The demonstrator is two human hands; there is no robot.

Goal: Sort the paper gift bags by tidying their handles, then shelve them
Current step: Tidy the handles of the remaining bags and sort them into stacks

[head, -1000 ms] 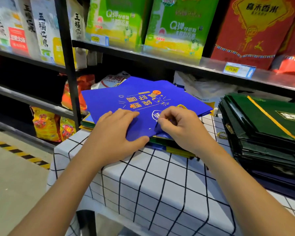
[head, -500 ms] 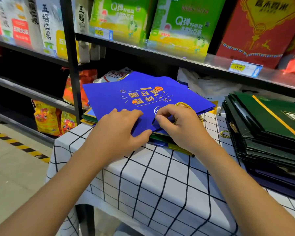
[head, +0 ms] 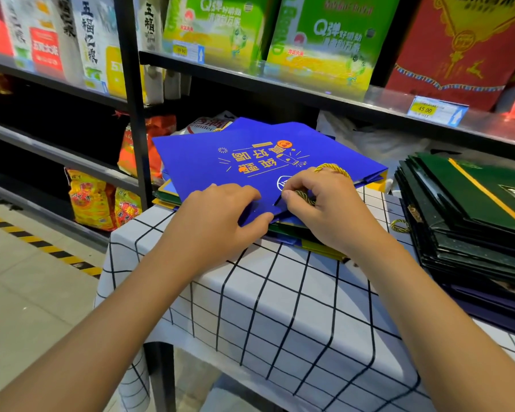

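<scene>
Blue paper gift bag lies flat atop a mixed stack on the checked tablecloth. On its near edge, the left hand presses flat while the right hand pinches the gold cord handle. Tucking the cord inside should go best with the bag pinned.

2 bare forearms, left hand and right hand ungloved, unadorned.

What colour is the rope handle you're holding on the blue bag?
Gold: the twisted handle in the right hand on the blue bag, head view.
</scene>
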